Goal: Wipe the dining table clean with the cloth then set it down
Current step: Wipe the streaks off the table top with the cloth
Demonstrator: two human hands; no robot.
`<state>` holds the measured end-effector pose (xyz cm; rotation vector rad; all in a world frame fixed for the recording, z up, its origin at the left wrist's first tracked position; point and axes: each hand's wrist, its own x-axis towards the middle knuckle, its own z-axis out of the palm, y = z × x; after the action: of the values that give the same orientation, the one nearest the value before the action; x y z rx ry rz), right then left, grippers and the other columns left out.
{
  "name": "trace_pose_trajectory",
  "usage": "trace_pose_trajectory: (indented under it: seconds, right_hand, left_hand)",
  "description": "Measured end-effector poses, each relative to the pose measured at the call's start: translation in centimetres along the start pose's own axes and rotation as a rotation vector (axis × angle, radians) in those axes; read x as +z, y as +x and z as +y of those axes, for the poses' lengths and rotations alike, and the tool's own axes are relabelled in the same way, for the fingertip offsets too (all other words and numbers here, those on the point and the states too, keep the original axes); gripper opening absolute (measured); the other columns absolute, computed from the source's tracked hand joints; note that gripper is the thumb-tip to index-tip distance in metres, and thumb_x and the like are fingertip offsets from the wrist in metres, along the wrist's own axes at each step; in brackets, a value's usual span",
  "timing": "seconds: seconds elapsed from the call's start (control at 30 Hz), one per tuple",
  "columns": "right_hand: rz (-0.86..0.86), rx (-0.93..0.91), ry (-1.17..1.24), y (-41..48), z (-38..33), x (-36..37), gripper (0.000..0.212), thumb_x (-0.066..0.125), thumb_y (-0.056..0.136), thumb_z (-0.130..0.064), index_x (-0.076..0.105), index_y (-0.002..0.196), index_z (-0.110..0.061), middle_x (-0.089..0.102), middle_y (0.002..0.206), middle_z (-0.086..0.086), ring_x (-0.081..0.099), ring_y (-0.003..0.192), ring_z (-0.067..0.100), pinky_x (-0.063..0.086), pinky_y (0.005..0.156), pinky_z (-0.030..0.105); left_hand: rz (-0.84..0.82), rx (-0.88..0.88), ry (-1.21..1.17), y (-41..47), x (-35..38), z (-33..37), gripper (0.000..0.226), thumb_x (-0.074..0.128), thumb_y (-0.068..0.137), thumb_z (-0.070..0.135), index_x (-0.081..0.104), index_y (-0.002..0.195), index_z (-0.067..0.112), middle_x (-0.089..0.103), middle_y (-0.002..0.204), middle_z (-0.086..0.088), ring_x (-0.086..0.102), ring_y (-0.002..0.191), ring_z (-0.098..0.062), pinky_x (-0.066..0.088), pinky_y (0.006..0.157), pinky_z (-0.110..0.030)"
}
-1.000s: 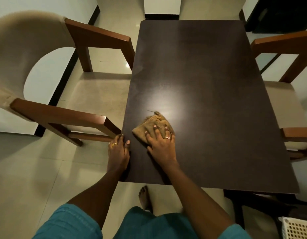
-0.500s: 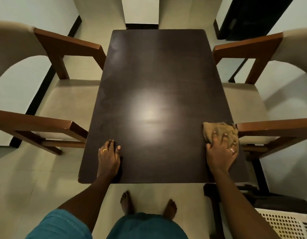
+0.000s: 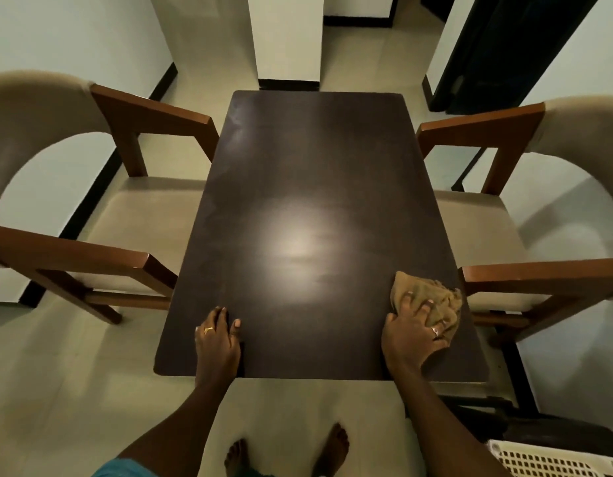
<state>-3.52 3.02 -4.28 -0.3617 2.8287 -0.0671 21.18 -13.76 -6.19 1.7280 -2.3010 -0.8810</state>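
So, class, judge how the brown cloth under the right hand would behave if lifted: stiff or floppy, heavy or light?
Probably floppy: the cloth lies crumpled in soft folds under the right hand. Likely light, since it is small and thin-looking. It should slide easily, as the dark table looks smooth and glossy.

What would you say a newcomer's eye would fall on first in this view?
The dark dining table fills the middle of the view, with a pale glare patch at its centre. Near its right edge the right hand presses a crumpled tan cloth onto the top, while the left hand rests by the near left corner. The left chair and the right chair flank the table.
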Motion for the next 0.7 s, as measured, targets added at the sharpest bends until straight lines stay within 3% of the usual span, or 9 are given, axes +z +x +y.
trace_pose_trajectory:
  seconds: [0.3,0.37,0.43,0.53,0.63,0.7]
  right_hand:
    - [-0.079,-0.295,-0.03,-8.3,-12.0,3.5,0.059,0.058,0.087,-0.038,0.04,0.142,-0.027,0.033,0.152,0.015,0.029,0.131,0.056,0.028,0.097,0.07]
    - [-0.074,-0.372,-0.054,-10.3,-15.1,4.2,0.059,0.063,0.083,-0.039,0.047,0.138,-0.028,0.039,0.149,0.015,0.034,0.128,0.055,0.031,0.095,0.07]
    - [-0.071,-0.498,-0.061,-12.2,-17.9,5.3,0.059,0.053,0.09,-0.041,0.035,0.145,-0.029,0.028,0.154,0.015,0.024,0.135,0.053,0.024,0.1,0.069]
    - [-0.094,-0.677,-0.084,-15.5,-21.5,6.7,0.057,0.04,0.097,-0.04,0.021,0.149,-0.029,0.015,0.158,0.013,0.012,0.14,0.051,0.017,0.105,0.068]
    - [-0.164,-0.853,-0.078,-19.0,-23.1,7.7,0.053,0.048,0.095,-0.036,0.033,0.145,-0.029,0.026,0.155,0.012,0.022,0.138,0.05,0.018,0.105,0.069]
    - [-0.19,-0.965,-0.07,-20.7,-23.0,8.5,0.051,0.062,0.085,-0.038,0.05,0.134,-0.03,0.044,0.146,0.011,0.04,0.129,0.049,0.028,0.098,0.071]
  left_hand:
    - [0.041,-0.068,0.026,0.8,-3.1,-6.3,0.048,0.033,0.098,0.031,0.04,0.136,0.002,0.039,0.144,-0.021,0.037,0.128,-0.039,0.031,0.108,-0.054]
    - [0.024,-0.055,0.059,0.7,-3.8,-7.5,0.052,0.025,0.098,0.036,0.04,0.136,0.004,0.039,0.144,-0.019,0.035,0.131,-0.038,0.019,0.114,-0.054]
    - [0.01,-0.041,0.072,0.5,-4.5,-8.3,0.06,0.016,0.093,0.04,0.04,0.137,0.006,0.037,0.146,-0.015,0.031,0.136,-0.034,0.004,0.116,-0.051]
    - [0.042,-0.078,0.056,0.2,-5.6,-10.1,0.051,0.019,0.098,0.034,0.037,0.138,0.009,0.035,0.148,-0.014,0.026,0.139,-0.032,-0.003,0.115,-0.053]
    - [0.077,-0.125,0.023,0.1,-6.1,-11.8,0.045,0.026,0.1,0.027,0.035,0.14,0.009,0.032,0.149,-0.015,0.022,0.141,-0.031,-0.006,0.114,-0.053]
    - [0.083,-0.129,0.002,0.0,-6.4,-12.5,0.046,0.024,0.1,0.029,0.035,0.139,0.009,0.033,0.149,-0.015,0.02,0.142,-0.03,-0.007,0.114,-0.053]
